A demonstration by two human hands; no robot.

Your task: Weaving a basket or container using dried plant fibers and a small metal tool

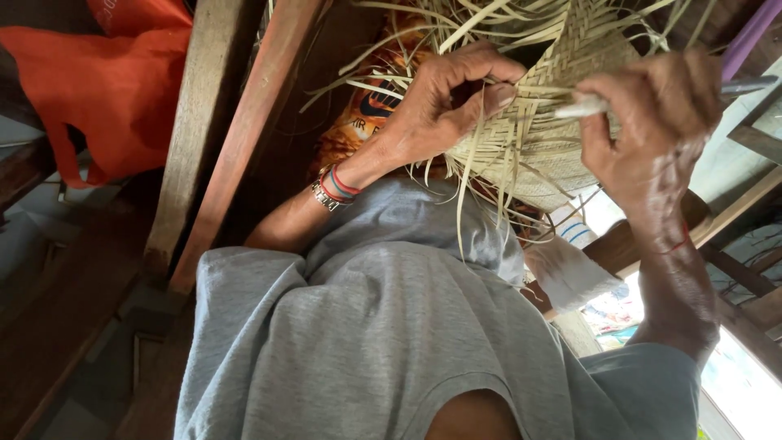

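Left hand (pixel 444 102): I see its fingers pinched shut on pale strips at the woven basket (pixel 542 122).
Right hand (pixel 652 122): closed around a thin light tool (pixel 582 106), tip against the weave.
Basket: held up between both hands, above my grey shirt (pixel 391 326).
Loose strips (pixel 489 204): dangling; I judge they could snag or kink.
Risk: the tool may slip and split a strip.

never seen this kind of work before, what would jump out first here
First the half-woven palm-strip basket at upper centre, loose strips fanning out all round it. Both hands work on it: the left hand pinches strips at its edge, and the right hand grips a slim metal tool pointed into the weave. At upper left hangs a bright orange cloth bag.
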